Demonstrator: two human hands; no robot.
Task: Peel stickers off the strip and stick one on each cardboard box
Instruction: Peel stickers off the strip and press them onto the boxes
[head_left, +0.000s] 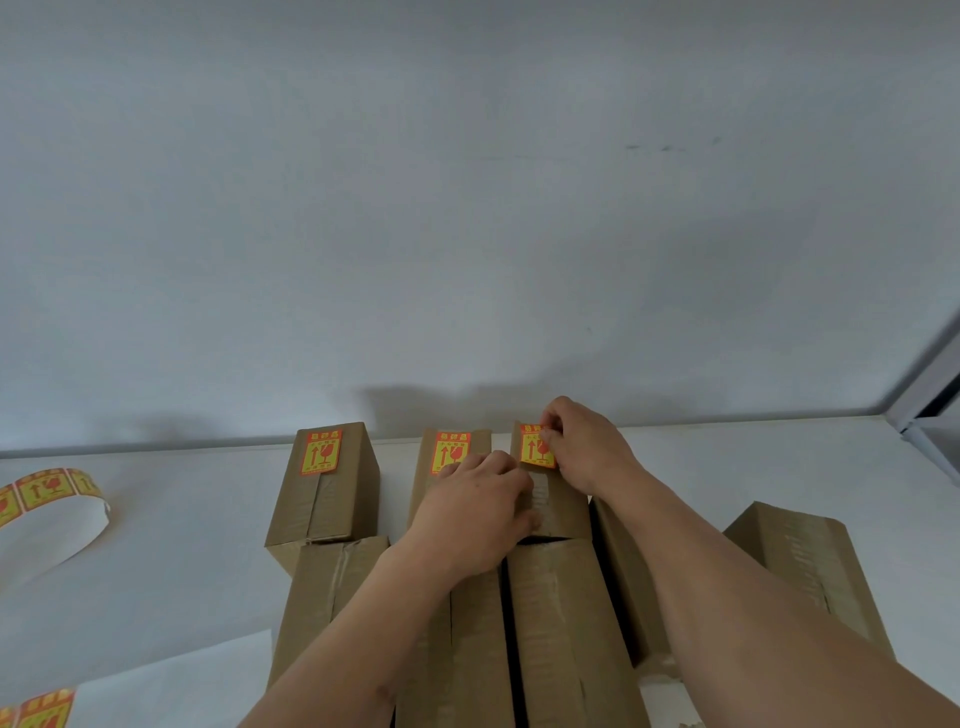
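Note:
Several brown cardboard boxes stand on a white table. In the back row, the left box (327, 483) and the middle box (452, 452) each carry a red and yellow sticker on top. On the right back box (558, 512) lies a third sticker (535, 448); my right hand (587, 447) has its fingertips on that sticker's right edge, fingers bent. My left hand (478, 514) rests on top of the same box and grips it. The sticker strip (47, 488) curls on the table at far left.
Unlabelled boxes fill the front row (561, 623), and one more stands at the right (810, 566). A second piece of strip (41, 712) shows at the bottom left corner. A grey wall rises behind the table; a window frame (930, 410) is at the right.

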